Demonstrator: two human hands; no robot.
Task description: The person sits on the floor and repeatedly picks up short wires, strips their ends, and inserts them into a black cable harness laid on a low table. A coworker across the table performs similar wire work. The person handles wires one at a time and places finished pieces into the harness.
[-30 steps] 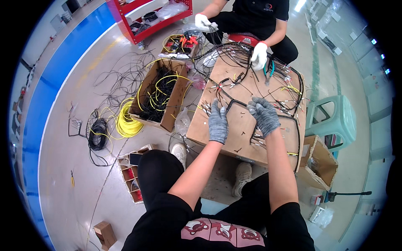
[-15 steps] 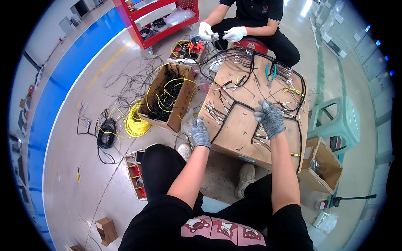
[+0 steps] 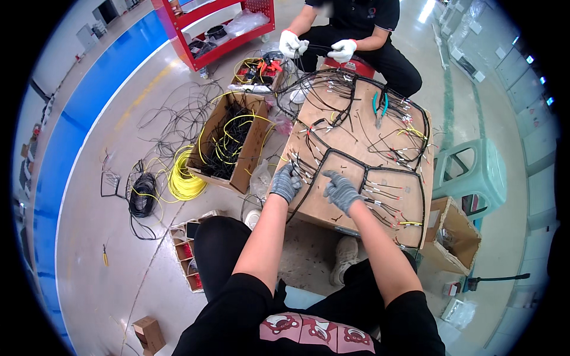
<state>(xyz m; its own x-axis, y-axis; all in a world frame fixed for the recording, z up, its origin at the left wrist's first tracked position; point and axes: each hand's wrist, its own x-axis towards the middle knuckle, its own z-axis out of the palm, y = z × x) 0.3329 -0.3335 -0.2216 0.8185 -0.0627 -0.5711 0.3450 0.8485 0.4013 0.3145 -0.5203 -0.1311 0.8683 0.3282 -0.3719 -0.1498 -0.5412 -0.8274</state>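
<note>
A black wire harness (image 3: pixel 347 155) with several white-tagged branches lies across the wooden board (image 3: pixel 314 209) in front of me. My left hand (image 3: pixel 286 184), in a grey glove, is at the board's left edge with its fingers closed around thin wire ends (image 3: pixel 303 168) of a harness branch. Over the middle of the board is my right hand (image 3: pixel 341 191), also gloved in grey. Its fingers are stretched out toward the left hand and hold nothing. Just right of it, another group of tagged wires (image 3: pixel 380 191) fans out.
Teal-handled pliers (image 3: pixel 380 108) lie on the board's far part. A person in white gloves (image 3: pixel 342 51) handles black cable beyond it. Left stand a carton of black wires (image 3: pixel 249 155) and a yellow wire coil (image 3: pixel 185 178). A green stool (image 3: pixel 487 172) and an open carton (image 3: pixel 463 252) stand right.
My right hand has moved left and nearer to me, from the harness's middle junction to beside my left hand. My left hand has come onto the wire ends at the board's left edge.
</note>
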